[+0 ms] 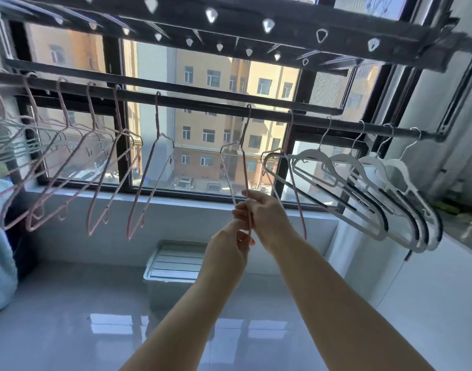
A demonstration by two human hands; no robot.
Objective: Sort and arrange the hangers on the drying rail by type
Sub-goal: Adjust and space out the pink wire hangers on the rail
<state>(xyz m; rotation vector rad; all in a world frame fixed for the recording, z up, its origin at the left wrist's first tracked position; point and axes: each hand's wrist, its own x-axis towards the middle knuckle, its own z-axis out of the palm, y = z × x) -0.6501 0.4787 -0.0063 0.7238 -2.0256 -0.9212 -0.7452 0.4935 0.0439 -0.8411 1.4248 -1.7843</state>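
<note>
Both hands meet just below the middle of the frame on one pink wire hanger [242, 167]. Its hook sits over the dark drying rail [202, 103], which runs across the frame from upper left to right. The right hand [259, 210] is closed around the hanger's lower end, and the left hand [229, 239], just beneath it, pinches the same thin wire between fingertips.

More pink hangers [77, 167] hang spread out along the left half of the rail. Another pink hanger [293, 167] hangs just right of the held one. Beyond it, at the right of the frame, a bunch of white padded hangers [374, 188] sits packed close together.

The held hanger looks light and thin. I would expect it to flex a little and to swing or twist on its hook if pulled from the bottom alone. A hold nearer the neck should steer it better when sliding or lifting it.

There is open rail either side of the held hook, wider towards the left of the frame. The upper perforated rack [229, 22] sits close above the rail, so there is little headroom for lifting a hook clear. The window [208, 145] stands just behind, and the neighbouring hanger on the right could snag.
</note>
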